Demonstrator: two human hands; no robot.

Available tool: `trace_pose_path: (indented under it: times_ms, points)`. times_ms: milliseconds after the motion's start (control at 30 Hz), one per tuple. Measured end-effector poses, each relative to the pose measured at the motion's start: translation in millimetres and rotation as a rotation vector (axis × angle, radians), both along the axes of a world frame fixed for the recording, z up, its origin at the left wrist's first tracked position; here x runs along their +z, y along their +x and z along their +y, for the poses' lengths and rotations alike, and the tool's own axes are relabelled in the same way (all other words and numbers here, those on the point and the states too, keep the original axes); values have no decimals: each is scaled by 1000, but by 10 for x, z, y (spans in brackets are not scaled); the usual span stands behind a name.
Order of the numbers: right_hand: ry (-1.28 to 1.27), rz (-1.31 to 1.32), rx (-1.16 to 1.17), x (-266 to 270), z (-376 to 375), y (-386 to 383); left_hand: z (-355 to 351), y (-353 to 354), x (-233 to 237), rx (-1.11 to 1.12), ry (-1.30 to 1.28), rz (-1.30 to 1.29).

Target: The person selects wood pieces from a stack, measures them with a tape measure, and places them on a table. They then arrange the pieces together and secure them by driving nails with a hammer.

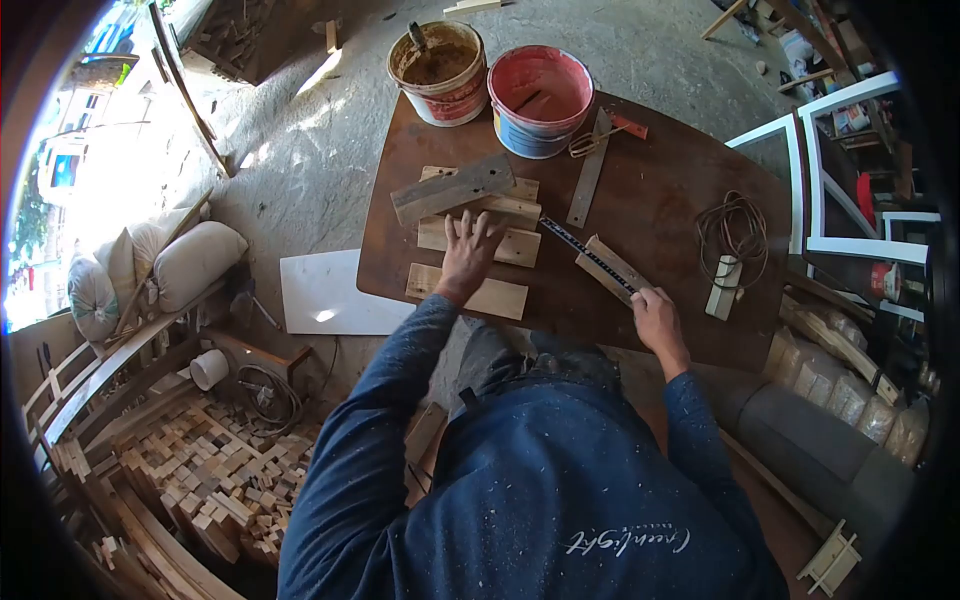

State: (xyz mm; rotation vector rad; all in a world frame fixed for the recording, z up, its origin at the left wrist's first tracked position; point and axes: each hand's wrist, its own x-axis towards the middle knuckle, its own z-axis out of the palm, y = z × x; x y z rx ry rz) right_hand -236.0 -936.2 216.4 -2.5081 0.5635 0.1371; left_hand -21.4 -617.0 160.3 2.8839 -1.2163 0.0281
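Note:
My left hand (467, 258) is over several short wooden boards, fingers spread, its fingertips at the lower edge of a grey weathered board (455, 188). That board lies askew across paler boards, and has dark holes near its right end. Below the hand is a separate pale board (470, 290). My right hand (657, 322) is closed at the near end of a narrow wooden piece (597, 252). Along this piece runs a dark strip with light marks (570, 238), resembling a measuring tape. How the fingers grip the two is partly hidden.
Two paint-stained buckets (440, 100) (543, 140) stand at the brown table's (660, 210) far edge. Beside them lies a try square (592, 180). Coiled cord (735, 235) and a small block (724, 290) are to the right. Wood offcuts (220, 460) lie piled lower left.

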Motion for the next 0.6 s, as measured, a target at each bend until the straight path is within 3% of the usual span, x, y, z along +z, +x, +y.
trace_pose_path:
  times_ms: [133,233,367,500,600]
  points:
    - [29,9,38,146,265,151,255,121,188,-248,-141,97]
    - [54,54,44,212,577,153,455,-245,481,-206,6,405]
    - [96,115,139,-37,1114,219,951,-690,197,-237,-67,114]
    - [12,108,287,-239,1684,443,1315,-1043,-35,-93,-102,267]
    - [-83,132,310,-219,2067,707,1398,-1117,-71,-86,-140,243]
